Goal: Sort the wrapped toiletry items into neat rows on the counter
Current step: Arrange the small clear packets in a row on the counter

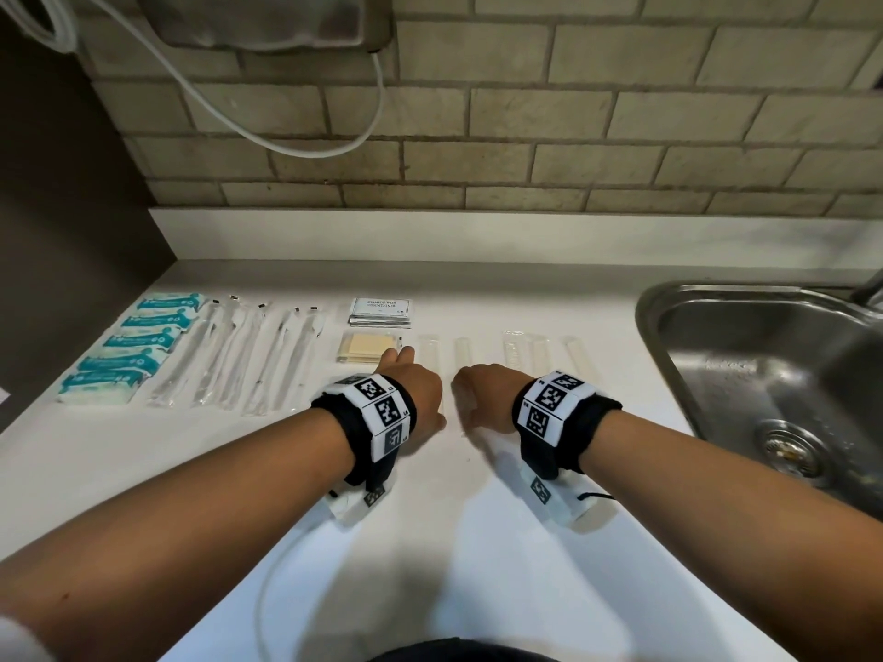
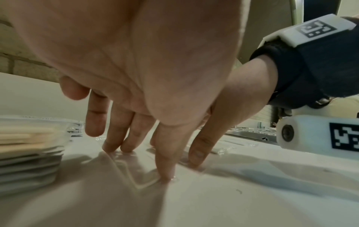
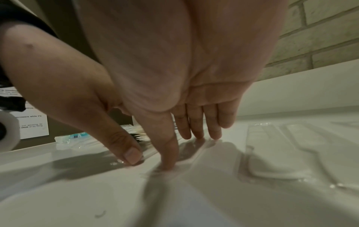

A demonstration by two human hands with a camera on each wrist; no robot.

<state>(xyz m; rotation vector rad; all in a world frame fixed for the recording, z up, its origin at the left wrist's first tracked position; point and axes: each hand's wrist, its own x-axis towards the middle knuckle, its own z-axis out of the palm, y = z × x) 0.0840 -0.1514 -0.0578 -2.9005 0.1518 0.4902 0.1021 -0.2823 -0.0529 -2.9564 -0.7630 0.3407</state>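
Fingertips of the left hand (image 1: 414, 391) and right hand (image 1: 482, 396) press flat on clear comb packets (image 1: 462, 352) on the white counter (image 1: 478, 542), I think to slide them straight. Neither hand grips anything. Packets are see-through, thin, lying side by side beside the soap stack (image 1: 365, 348).

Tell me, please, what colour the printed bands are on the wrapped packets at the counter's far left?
Teal on white wrapped packets; the head view shows it best.
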